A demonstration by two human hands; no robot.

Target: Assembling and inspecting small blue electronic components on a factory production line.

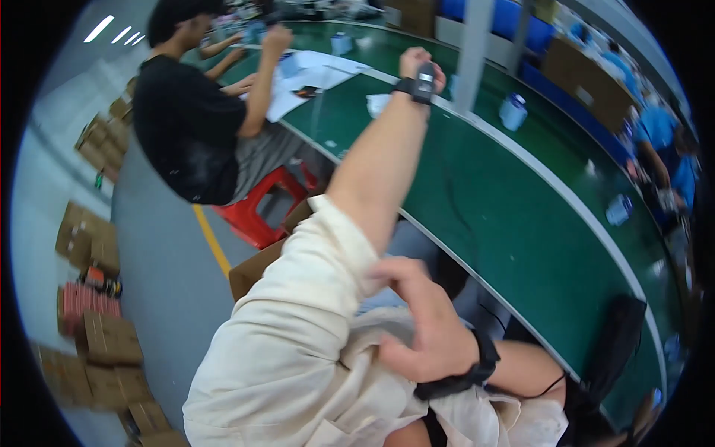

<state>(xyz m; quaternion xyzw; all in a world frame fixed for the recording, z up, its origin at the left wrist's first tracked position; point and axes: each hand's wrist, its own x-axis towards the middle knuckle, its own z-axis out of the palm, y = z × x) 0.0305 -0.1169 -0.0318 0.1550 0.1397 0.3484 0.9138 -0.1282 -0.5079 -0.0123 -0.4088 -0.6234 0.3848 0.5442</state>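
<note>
My left arm reaches out over the green work table (477, 201), with its cream sleeve (298, 298) bunched up near the elbow. At its end my left hand (421, 64) is closed in a loose fist, and nothing shows in it. A black band with a small grey device (424, 82) sits on that wrist. My right hand (428, 320) is bent across my body, slightly blurred. Its thumb and fingers are spread, the fingertips at the left sleeve's edge by the elbow. Another black band (462, 372) circles the right wrist.
A co-worker in a black shirt (182, 123) sits at the far left, by a red stool (257, 212) and white sheets (328, 65). Blue-white containers (513, 112) stand along the table's far strip. A black pouch (615, 343) lies at right. Cardboard boxes (112, 339) line the left floor.
</note>
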